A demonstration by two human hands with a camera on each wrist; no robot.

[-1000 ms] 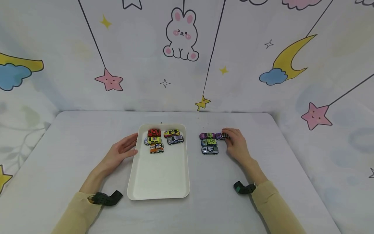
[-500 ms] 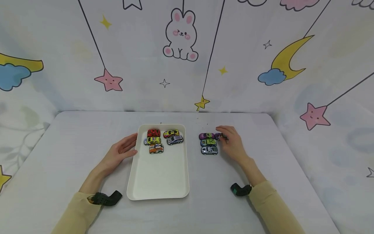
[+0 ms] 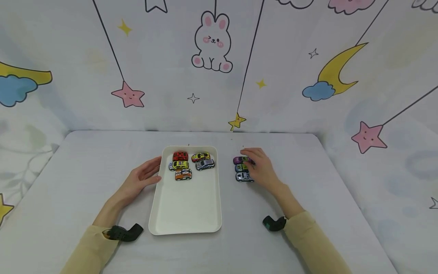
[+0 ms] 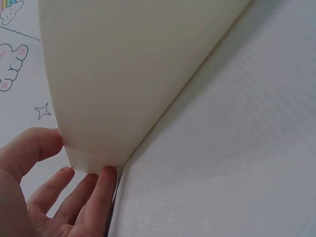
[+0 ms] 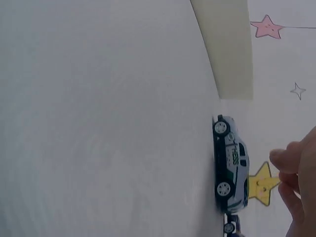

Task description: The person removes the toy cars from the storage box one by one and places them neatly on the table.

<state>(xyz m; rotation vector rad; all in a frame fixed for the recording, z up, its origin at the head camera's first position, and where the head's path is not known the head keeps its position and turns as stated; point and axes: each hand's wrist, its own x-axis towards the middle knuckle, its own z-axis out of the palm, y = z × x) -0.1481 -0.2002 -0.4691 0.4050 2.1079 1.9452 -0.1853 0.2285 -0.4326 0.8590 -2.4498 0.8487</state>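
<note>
My left hand (image 3: 138,180) rests against the left side of the white tray (image 3: 186,207), fingertips and thumb touching its wall. In the left wrist view the fingers (image 4: 101,197) lie extended along that wall. My right hand (image 3: 265,171) is over the cars right of the tray, fingers bent and apart. Below its fingertips sits a purple toy car (image 3: 240,160); a green toy car (image 3: 240,168) and a silver toy car (image 3: 243,177) are lined up nearer me. Another small car (image 5: 232,227) stands behind the silver one, mostly hidden in the head view.
In the tray's far end sit several toy cars: a red one (image 3: 180,156), yellow ones (image 3: 200,156), a silver-blue one (image 3: 205,164) and an orange-white one (image 3: 183,174). A printed cloth (image 3: 154,57) hangs behind the white table (image 3: 92,163).
My right hand has moved left, from the dark purple car at the right to above the row's purple and green cars, now partly covering them. The left hand and tray stay put.
</note>
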